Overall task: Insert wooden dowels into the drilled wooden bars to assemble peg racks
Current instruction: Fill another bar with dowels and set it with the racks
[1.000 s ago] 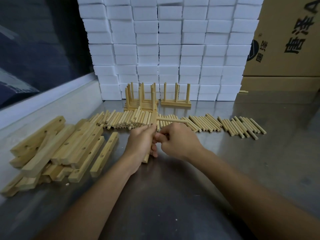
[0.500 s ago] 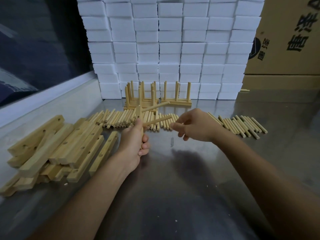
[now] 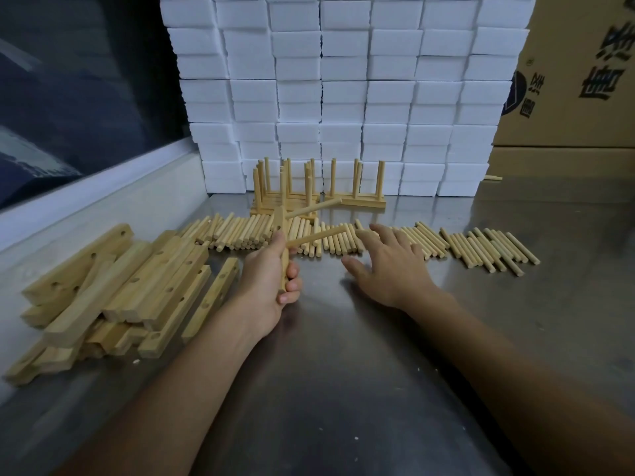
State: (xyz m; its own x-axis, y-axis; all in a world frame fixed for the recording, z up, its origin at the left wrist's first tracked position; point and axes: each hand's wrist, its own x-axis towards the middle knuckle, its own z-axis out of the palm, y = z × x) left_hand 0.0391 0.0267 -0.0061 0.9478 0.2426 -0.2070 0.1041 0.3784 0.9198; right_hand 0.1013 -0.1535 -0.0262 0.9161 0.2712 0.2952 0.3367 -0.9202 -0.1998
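Drilled bar (image 3: 282,249) still gripped by left hand (image 3: 266,286), right hand (image 3: 388,266) fingers now spread over dowels (image 3: 343,238).

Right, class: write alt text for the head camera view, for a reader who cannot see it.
A person's left hand holds a drilled wooden bar upright with two dowels already in it, while the open right hand reaches to the row of loose dowels on a metal table. Spare bars lie left; finished racks stand behind.
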